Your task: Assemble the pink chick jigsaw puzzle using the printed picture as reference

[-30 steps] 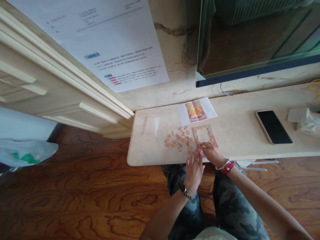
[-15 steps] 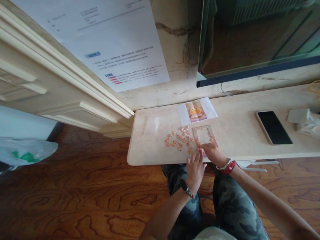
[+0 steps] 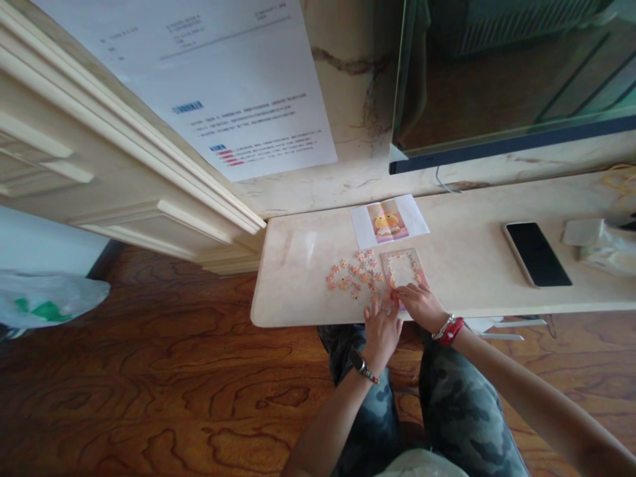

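A small puzzle frame [image 3: 421, 270] lies near the front edge of the shelf, with pieces set around its inner border and a pale middle. My right hand [image 3: 420, 307] rests over its lower part, fingers bent together at the lower left corner; what they hold, if anything, is too small to make out. Beside it, my left hand [image 3: 381, 331] has its fingers apart, the index fingertip at the same corner, meeting the right fingertips. Loose orange and pink puzzle pieces [image 3: 355, 270] are scattered left of the frame. Behind lies a paper with a printed picture of yellow figures [image 3: 387, 222].
A phone [image 3: 537, 254] lies on the pale shelf [image 3: 472, 265] to the right, with a white packet [image 3: 596, 245] beyond it. Above hangs a dark screen [image 3: 507, 99]. A printed sheet [image 3: 238, 99] is on the wall, and a plastic bag [image 3: 54, 298] is at far left.
My left hand has shifted slightly left, its fingers a little more spread. My right fingers stay at the frame's lower left corner. The view has moved slightly.
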{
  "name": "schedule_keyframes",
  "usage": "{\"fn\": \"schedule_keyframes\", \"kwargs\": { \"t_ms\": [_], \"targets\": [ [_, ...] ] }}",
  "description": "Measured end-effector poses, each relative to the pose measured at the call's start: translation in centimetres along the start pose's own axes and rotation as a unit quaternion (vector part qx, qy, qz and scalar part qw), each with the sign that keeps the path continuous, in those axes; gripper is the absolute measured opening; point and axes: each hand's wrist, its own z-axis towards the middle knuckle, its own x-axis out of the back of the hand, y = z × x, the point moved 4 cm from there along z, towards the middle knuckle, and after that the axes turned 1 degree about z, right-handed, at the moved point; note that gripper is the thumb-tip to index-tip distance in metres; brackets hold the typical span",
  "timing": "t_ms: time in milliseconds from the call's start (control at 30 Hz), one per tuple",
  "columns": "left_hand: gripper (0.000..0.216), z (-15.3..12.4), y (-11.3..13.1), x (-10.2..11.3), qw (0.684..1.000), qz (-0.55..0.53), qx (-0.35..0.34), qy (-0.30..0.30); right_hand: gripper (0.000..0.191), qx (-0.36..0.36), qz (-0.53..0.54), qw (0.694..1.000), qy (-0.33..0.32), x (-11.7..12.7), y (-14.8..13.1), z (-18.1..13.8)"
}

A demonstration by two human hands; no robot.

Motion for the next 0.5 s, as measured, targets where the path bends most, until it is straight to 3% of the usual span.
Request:
{"fn": "schedule_keyframes", "kwargs": {
  "t_ms": [267,500],
  "targets": [
    [0.056,0.03,-0.48,-0.2,0.999,0.014,-0.04,0.003,0.027,0.037,0.024,0.999,0.019,-0.42,0.68,-0.94],
    [0.061,-0.27,0.02,-0.65,0.999,0.025,-0.034,-0.012,0.023,-0.002,0.013,0.999,-0.047,-0.27,0.54,-0.01]
  ]
}}
